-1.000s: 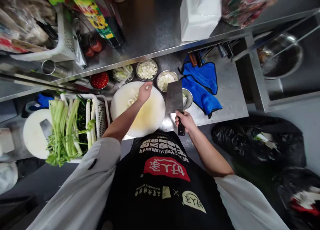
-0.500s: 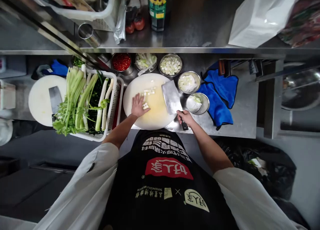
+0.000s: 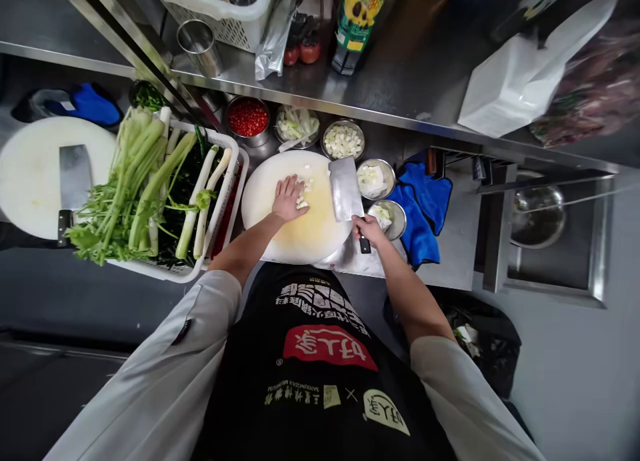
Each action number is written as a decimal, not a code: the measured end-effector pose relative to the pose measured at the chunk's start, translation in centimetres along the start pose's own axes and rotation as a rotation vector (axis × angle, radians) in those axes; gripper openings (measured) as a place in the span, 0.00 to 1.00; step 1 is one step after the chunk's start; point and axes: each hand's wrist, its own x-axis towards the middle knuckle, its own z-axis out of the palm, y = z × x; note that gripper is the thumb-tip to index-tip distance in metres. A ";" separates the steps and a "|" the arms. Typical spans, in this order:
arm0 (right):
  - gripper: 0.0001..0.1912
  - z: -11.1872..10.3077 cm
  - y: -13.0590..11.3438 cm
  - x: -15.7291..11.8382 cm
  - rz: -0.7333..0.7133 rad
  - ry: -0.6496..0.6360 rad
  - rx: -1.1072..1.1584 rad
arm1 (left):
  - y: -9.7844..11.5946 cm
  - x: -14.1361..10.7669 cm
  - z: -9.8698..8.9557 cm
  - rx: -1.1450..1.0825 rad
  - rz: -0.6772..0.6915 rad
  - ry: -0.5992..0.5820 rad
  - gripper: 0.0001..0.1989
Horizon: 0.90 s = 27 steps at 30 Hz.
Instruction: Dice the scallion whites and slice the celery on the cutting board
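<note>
I had the left hand (image 3: 287, 199) palm down over the white board (image 3: 305, 237), with its fingers spread wide. Small white bits (image 3: 305, 189) sat by its fingers, on the board. The hand looked flat, maybe to keep the bits together, but I could not tell if any were under the palm.

The right hand (image 3: 369, 229) was closed around the black handle of the big knife (image 3: 345, 189). Its wide blade was over the right edge of the board, pointing away from me. I think it was held off to the side so the sharp part was away from the left fingers. I could not tell if the blade touched the board.

The bowl of white bits (image 3: 345, 159) was just past the board, and a smaller bowl (image 3: 403, 225) was to the right of the knife. They seemed close so they were easy to reach. The basket (image 3: 223, 195) of greens was on the left, and a blue cloth (image 3: 410, 214) lay beside the bowls.
</note>
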 end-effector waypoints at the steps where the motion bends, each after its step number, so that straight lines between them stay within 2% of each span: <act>1: 0.26 0.1 -0.3 0.8 0.008 -0.029 -0.006 | 0.1 0.3 0.1 -0.008 0.004 0.005 0.48; 4: 0.27 0.5 -0.4 2.0 0.020 -0.112 -0.028 | 0.3 1.3 0.5 -0.041 0.028 0.020 0.47; 8: 0.27 2.1 0.8 1.1 0.070 -0.216 -0.076 | 1.0 1.9 1.5 -0.106 0.020 0.079 0.43; 13: 0.26 7.3 3.2 -1.7 0.087 -0.239 -0.013 | 2.8 1.7 2.5 -0.177 -0.093 0.180 0.38; 16: 0.26 10.6 4.5 -3.0 0.095 -0.235 0.068 | 3.8 1.0 2.4 -0.167 -0.171 0.166 0.37; 18: 0.27 12.0 5.1 -3.7 0.090 -0.226 0.120 | 4.3 0.4 2.2 -0.166 -0.206 0.137 0.37; 20: 0.27 12.3 5.3 -4.4 0.081 -0.220 0.156 | 4.9 -0.1 1.8 -0.183 -0.207 0.139 0.38; 23: 0.26 11.2 4.5 -5.8 0.065 -0.197 0.194 | 6.7 0.4 1.3 -0.173 -0.156 0.151 0.36; 25: 0.26 9.7 3.2 -6.9 0.064 -0.142 0.244 | 8.7 2.0 1.0 -0.148 -0.090 0.107 0.35; 27: 0.26 8.1 1.4 -7.9 0.086 -0.073 0.331 | 11.5 4.9 0.9 -0.143 -0.004 0.042 0.34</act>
